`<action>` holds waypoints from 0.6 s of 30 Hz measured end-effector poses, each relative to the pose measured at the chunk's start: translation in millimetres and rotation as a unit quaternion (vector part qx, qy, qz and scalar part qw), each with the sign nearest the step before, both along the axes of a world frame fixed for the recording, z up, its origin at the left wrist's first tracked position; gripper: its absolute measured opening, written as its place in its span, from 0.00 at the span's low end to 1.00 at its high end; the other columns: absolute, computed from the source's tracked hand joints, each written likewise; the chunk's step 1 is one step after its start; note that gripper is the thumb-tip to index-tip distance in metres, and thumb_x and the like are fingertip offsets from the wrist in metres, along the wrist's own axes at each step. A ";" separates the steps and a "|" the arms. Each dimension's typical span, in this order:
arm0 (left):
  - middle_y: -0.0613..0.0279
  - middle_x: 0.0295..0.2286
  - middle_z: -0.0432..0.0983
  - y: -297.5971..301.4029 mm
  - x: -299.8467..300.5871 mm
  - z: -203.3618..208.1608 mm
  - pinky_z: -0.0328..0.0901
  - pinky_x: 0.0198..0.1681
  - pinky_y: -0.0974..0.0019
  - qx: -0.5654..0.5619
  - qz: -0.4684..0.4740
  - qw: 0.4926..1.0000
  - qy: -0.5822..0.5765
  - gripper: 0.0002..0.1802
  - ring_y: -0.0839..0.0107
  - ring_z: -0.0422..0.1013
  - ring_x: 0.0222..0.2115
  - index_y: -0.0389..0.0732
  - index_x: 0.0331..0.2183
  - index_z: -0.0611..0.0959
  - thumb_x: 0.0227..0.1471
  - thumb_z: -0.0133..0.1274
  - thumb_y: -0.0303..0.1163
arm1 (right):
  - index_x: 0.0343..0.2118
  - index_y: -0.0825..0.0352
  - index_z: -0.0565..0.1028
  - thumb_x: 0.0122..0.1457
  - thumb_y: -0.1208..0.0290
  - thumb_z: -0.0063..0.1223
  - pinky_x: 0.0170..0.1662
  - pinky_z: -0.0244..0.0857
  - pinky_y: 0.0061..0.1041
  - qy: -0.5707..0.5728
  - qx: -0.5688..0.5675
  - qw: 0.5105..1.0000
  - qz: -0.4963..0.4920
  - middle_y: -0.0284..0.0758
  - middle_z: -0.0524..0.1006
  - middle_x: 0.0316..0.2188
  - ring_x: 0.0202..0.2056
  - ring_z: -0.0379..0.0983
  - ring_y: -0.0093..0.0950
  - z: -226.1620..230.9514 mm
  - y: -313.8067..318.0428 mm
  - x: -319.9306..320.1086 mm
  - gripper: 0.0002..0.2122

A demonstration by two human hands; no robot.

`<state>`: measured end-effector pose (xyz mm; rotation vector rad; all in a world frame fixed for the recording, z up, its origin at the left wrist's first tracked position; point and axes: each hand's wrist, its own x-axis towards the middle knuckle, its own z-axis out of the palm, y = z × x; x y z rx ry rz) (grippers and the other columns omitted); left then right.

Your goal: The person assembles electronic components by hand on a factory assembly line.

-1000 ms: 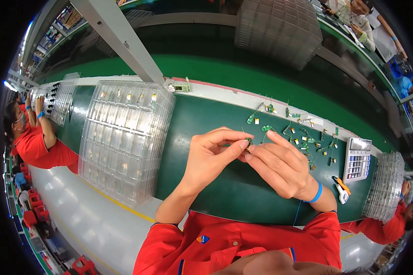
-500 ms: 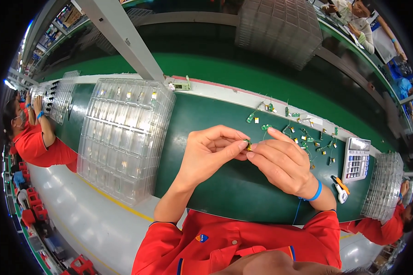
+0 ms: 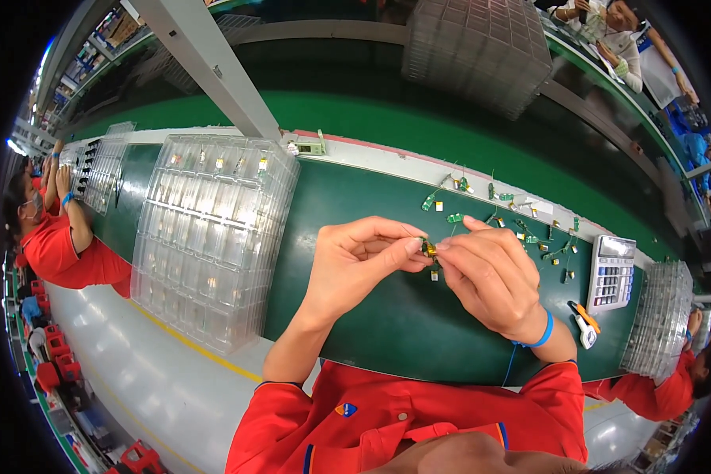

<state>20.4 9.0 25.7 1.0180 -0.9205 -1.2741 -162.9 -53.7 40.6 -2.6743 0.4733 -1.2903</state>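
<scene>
Over the green table (image 3: 355, 328), my left hand (image 3: 359, 261) pinches a small green circuit board (image 3: 425, 244) between thumb and fingertips. My right hand (image 3: 490, 276), a blue band on its wrist, closes its thumb and forefinger on the yellow part at the board's right side. Just below the fingertips shows a small silver-and-yellow piece (image 3: 434, 276); whether it hangs from the board or lies on the table I cannot tell. Beyond my right hand lie several more green boards (image 3: 455, 217) with thin wires and small silver-and-yellow pieces, some hidden by that hand.
Clear plastic trays (image 3: 213, 237) are stacked on the left, others (image 3: 660, 316) at the far right. A calculator (image 3: 611, 272) and an orange-and-white cutter-like tool (image 3: 586, 326) lie to the right. A grey post (image 3: 221, 75) rises behind the table. Co-workers in red sit on both sides.
My right fingers have shifted slightly, and more of the yellow part shows between my hands. The small silver-and-yellow piece below my fingertips has come into view.
</scene>
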 end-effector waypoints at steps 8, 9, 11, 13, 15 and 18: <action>0.55 0.30 0.79 4.2 -12.4 -3.7 0.74 0.36 0.71 -0.033 0.055 0.997 -0.049 0.07 0.69 0.78 0.31 0.30 0.35 0.81 0.53 0.54 0.21 | 0.27 0.69 0.78 0.41 0.83 0.64 0.33 0.68 0.25 -0.004 0.154 0.988 -0.022 0.37 0.78 0.27 0.27 0.72 0.31 11.9 5.8 -1.0 0.08; 0.55 0.30 0.79 4.6 -13.9 -5.3 0.74 0.36 0.71 -0.051 0.067 0.994 -0.065 0.07 0.69 0.78 0.31 0.30 0.35 0.81 0.53 0.53 0.21 | 0.27 0.69 0.78 0.41 0.83 0.64 0.33 0.68 0.25 -0.004 0.154 0.988 -0.022 0.37 0.78 0.27 0.27 0.72 0.31 10.9 5.0 -1.1 0.08; 0.55 0.31 0.79 4.1 -16.5 -5.5 0.74 0.36 0.71 -0.070 0.077 0.991 -0.081 0.07 0.69 0.78 0.31 0.29 0.36 0.80 0.53 0.53 0.20 | 0.28 0.70 0.78 0.45 0.80 0.65 0.33 0.64 0.22 -0.031 0.251 0.967 -0.008 0.37 0.78 0.27 0.28 0.71 0.27 6.3 1.3 -0.8 0.07; 0.55 0.31 0.79 2.2 -18.6 -3.9 0.74 0.37 0.71 -0.083 0.084 0.992 -0.035 0.07 0.70 0.78 0.31 0.29 0.36 0.81 0.54 0.52 0.20 | 0.29 0.69 0.79 0.46 0.80 0.64 0.32 0.64 0.20 -0.064 0.315 0.947 0.002 0.35 0.78 0.26 0.28 0.70 0.25 -0.2 -1.6 0.6 0.07; 0.54 0.31 0.79 0.6 -18.6 -2.7 0.74 0.37 0.71 -0.083 0.086 0.992 -0.034 0.08 0.69 0.77 0.32 0.29 0.37 0.81 0.54 0.52 0.20 | 0.30 0.69 0.80 0.48 0.78 0.64 0.32 0.64 0.18 -0.105 0.428 0.898 0.015 0.33 0.79 0.26 0.28 0.69 0.20 -4.9 -1.3 1.4 0.06; 0.53 0.32 0.79 0.4 -18.9 -3.6 0.75 0.38 0.70 -0.089 0.090 0.992 -0.030 0.08 0.68 0.77 0.33 0.29 0.38 0.81 0.54 0.52 0.20 | 0.31 0.73 0.77 0.52 0.81 0.60 0.36 0.65 0.19 -0.120 0.509 0.852 0.034 0.35 0.76 0.29 0.32 0.70 0.21 -4.8 -0.7 1.7 0.05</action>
